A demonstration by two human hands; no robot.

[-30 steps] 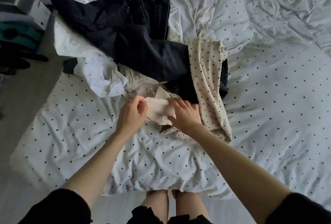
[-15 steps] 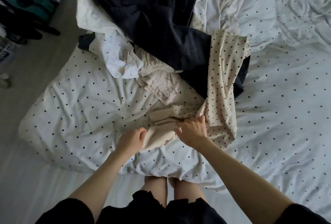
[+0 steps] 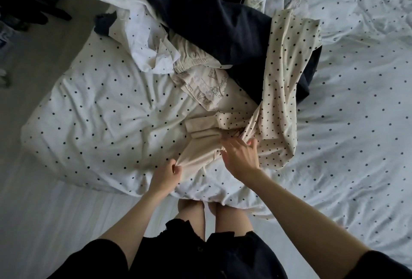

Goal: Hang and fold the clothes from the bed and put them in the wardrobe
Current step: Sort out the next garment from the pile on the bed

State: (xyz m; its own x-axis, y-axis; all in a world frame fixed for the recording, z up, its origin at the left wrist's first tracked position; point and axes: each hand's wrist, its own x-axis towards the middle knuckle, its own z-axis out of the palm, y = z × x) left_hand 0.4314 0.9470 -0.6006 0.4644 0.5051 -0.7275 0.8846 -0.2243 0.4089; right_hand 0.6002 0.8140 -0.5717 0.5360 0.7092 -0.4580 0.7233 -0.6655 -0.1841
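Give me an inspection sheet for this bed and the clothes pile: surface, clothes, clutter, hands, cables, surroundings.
Surface: dotted white duvet, rumpled.
Job's things: plain cream garment nearest; dotted cream garment beside it; dark trousers on the pile.
Clutter: printed fabric and white dotted cloth in the pile.
Hands: left hand pinches the plain cream garment; right hand open, fingers on the fabric.
Cables: nothing seen.
Surroundings: grey floor, dark items far left.

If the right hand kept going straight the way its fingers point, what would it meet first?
Most likely the cream polka-dot garment: the right hand points up the bed and its fingertips already reach the bunched folds. Depth is unclear.
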